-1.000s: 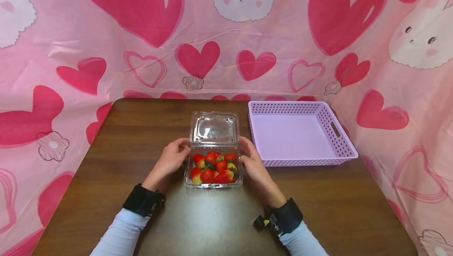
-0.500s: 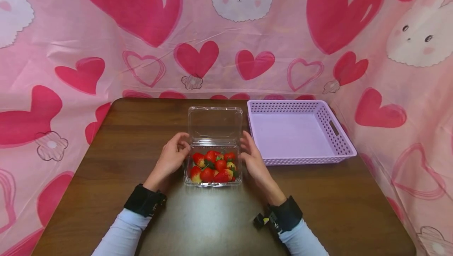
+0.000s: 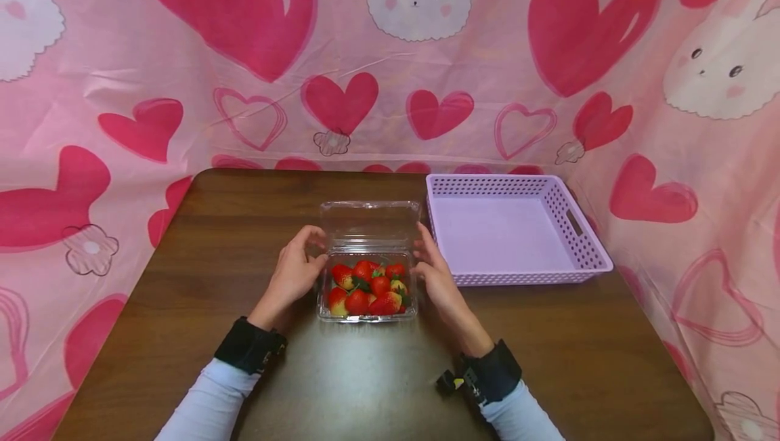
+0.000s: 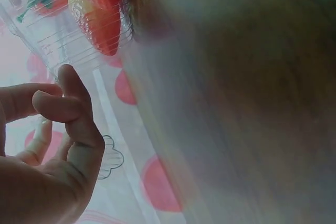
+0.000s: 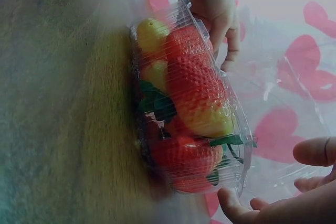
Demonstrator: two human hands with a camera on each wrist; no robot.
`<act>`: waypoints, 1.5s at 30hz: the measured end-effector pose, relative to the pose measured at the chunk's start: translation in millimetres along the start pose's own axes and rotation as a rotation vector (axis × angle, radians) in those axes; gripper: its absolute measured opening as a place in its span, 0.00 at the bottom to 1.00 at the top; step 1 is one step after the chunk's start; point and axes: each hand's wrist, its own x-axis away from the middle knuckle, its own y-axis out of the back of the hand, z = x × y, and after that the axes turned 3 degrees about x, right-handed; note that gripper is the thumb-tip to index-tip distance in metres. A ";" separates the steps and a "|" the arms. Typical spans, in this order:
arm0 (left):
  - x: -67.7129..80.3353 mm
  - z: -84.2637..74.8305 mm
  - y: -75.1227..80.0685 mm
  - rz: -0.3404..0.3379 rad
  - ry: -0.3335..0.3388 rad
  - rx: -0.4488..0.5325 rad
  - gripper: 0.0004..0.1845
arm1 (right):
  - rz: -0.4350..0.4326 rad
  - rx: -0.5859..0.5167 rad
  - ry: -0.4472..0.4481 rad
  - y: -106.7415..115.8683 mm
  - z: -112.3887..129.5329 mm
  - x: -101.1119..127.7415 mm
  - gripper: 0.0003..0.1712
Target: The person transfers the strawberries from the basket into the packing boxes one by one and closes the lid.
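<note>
A clear plastic clamshell box (image 3: 367, 319) holds several red strawberries (image 3: 365, 285) with yellowish patches and green leaves. Its hinged transparent lid (image 3: 370, 221) stands raised at the back. On the left side my left hand (image 3: 292, 275) has loosely bent fingers by the hinge corner. In the left wrist view, a fingertip (image 4: 65, 74) meets or nearly meets the plastic corner. Across the box, my right hand (image 3: 437, 278) has its fingers spread behind the lid's right edge and its thumb near the box's rim. The right wrist view shows a digit (image 5: 231, 203) close to the box corner.
A shallow lilac basket (image 3: 500, 278) with perforated walls sits at the back right, close to my right hand. All stands on a dark brown wooden table (image 3: 548, 346). Pink heart-patterned cloth (image 3: 390, 150) hangs behind and at both sides.
The lid has swung up from lying back and now tips forward, its free edge nearer to me. Both hands have shifted only slightly, and the box base stays in place.
</note>
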 end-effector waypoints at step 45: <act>64.5 -22.9 16.2 0.129 0.188 0.116 0.23 | -0.057 -0.052 -0.045 6.5 -1.7 43.0 0.21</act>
